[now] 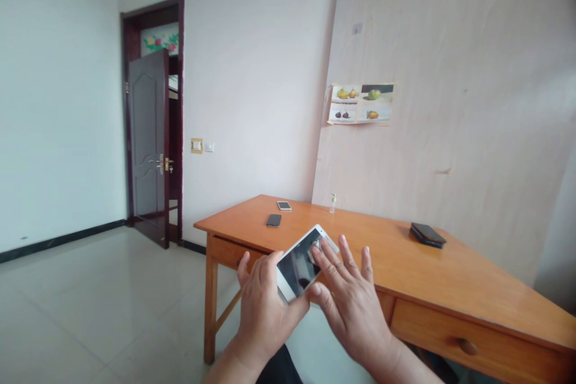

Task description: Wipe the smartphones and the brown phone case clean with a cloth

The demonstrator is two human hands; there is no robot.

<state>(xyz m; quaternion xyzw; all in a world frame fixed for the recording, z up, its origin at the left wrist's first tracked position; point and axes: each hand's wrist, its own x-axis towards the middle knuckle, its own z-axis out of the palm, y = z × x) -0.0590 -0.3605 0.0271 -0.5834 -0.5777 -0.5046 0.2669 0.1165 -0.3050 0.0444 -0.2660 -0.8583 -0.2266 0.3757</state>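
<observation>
My left hand grips a white smartphone by its lower end, tilted above the near side of the table. The phone's dark screen faces up and carries reflections. Over its upper part, my right hand has its fingers spread, with the index fingertip at the glass. A small whitish patch shows under that fingertip; whether it is a wipe or a reflection, I cannot tell.
On the orange wooden table lie a white phone, a dark phone and stacked dark flat items. A clear pump bottle stands near the board. At left, a door stands ajar.
</observation>
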